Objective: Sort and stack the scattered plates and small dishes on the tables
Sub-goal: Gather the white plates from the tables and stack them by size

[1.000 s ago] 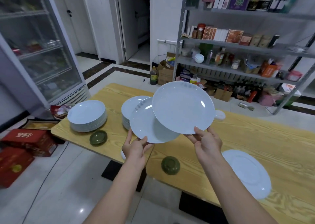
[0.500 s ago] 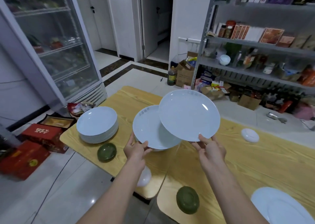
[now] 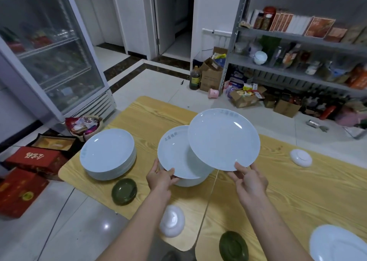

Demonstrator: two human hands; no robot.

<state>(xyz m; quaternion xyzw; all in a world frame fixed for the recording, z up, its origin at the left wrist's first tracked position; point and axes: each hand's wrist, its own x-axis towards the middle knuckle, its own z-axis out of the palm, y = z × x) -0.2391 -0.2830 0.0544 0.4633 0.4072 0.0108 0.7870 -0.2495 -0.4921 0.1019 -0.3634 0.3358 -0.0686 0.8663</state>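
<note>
I am pinching one plate (image 3: 174, 153) by its near rim in my left hand (image 3: 160, 178), low over the middle stack (image 3: 189, 182), and a second plate (image 3: 222, 139) likewise in my right hand (image 3: 249, 183), higher and overlapping it; I am judging the left one should seat flat and centred first.

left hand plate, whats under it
A white stack on the table sits beneath the plate held by the left hand; only its near edge shows. The plate covers the rest, so its count, and whether they touch, cannot be told.
</note>
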